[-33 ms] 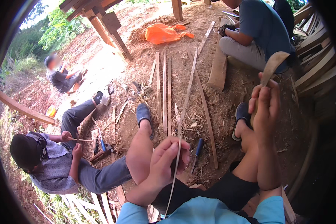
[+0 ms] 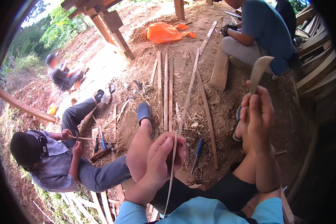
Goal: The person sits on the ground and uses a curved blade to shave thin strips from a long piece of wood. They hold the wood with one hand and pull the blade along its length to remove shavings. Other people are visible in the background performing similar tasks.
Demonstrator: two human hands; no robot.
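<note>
My left hand [image 2: 165, 154] is closed round a thin pale strip of wood [image 2: 169, 190], pinched between thumb and fingers. The strip runs down toward my lap, and its upper part lies in line with a long strip on the ground [image 2: 193, 78], so I cannot tell whether the two join. My right hand [image 2: 259, 112] is raised to the right, wrapped round the handle of a knife with a broad, hooked blade [image 2: 260, 71]. The blade points up and stands apart from the strip. Most of the handle is hidden by my fingers.
Several long wooden strips [image 2: 165, 89] lie on the dirt ahead. A blue-handled tool [image 2: 199, 146] lies between my feet. At left a person [image 2: 56, 160] holds a thin stick; another person [image 2: 265, 33] sits far right by a thick plank [image 2: 219, 72]. An orange bag [image 2: 166, 32] lies beyond.
My right hand has moved left and slightly down with the knife, its blade tipping more upright. My left hand has shifted slightly left with the strip.
</note>
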